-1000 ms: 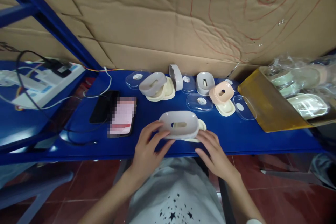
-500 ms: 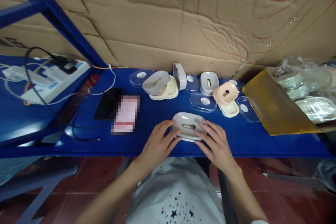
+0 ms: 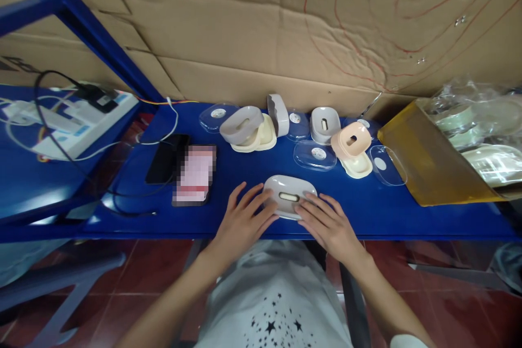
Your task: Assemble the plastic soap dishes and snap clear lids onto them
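A light grey oval soap dish (image 3: 290, 208) with a slot in its middle lies flat on the blue table near the front edge. Through the slot, a cream-coloured surface shows. My left hand (image 3: 241, 218) grips its left end with the thumb and a finger or two, while other fingers stick out beyond the rim. At the right end my right hand (image 3: 328, 224) holds on, its fingertips over the inner slope and its thumb by the front rim.
Behind stand more grey dishes (image 3: 325, 125), a peach dish (image 3: 351, 140), cream trays (image 3: 267, 131) and clear lids (image 3: 315, 155). Phones (image 3: 194, 174) and a cable lie left, near a power strip (image 3: 87, 128). A carton (image 3: 440, 168) with wrapped pieces stands right; cardboard (image 3: 244, 27) walls the back.
The grey dish now sits flush, and cream fills its slot, which looked partly dark before. Some left fingers have lifted and spread away from the rim. The right hand stays on its end.
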The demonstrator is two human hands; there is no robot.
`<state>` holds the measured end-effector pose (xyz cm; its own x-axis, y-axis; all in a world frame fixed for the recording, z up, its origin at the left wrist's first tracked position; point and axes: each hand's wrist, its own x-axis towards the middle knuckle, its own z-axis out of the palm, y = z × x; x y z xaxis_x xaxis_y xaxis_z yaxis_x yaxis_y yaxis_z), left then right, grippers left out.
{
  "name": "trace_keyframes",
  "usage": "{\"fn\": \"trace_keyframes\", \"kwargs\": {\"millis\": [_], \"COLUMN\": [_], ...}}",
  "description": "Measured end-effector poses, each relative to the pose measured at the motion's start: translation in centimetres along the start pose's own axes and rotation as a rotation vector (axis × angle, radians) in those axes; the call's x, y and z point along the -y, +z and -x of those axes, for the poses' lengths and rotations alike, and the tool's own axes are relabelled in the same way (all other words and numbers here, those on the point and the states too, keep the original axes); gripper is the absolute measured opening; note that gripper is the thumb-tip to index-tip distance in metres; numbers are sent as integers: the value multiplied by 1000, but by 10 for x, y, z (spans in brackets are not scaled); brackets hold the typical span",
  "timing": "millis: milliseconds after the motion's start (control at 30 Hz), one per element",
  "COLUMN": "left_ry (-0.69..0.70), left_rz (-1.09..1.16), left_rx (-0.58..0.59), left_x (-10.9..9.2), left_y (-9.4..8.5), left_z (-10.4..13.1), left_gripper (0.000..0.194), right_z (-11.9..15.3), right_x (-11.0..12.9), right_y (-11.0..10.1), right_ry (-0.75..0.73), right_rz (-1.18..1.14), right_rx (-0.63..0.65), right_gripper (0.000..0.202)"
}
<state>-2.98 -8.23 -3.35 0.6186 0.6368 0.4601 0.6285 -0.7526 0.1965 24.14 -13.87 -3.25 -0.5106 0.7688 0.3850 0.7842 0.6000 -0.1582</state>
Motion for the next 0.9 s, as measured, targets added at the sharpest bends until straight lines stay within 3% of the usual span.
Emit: {"fn": "trace_keyframes", "kwargs": {"millis": [200,400,500,700,900], "left_ry": [59,102,96,62,6], "left_rz": [58,68,77,54,141], "left_rx": [-64,8,31,36,22], "left_x": [2,9,9,6,7], "left_y": [-4,-5,-6,-12,-12], "left_z": [4,5,3,1,14], "left_gripper": [10,13,14,10,9], "right_z": [6,7,-3,-25,-14], "right_x": [-2,4,-9,-66,-74], "right_y": [5,7,-3,-11,0], "right_ry": [-89,-72,-69,236,340], "right_rz": [24,24,-76,44,-12], "right_rx": [-61,-26,28,-50,8], "right_gripper": [46,37,44,56,61]}}
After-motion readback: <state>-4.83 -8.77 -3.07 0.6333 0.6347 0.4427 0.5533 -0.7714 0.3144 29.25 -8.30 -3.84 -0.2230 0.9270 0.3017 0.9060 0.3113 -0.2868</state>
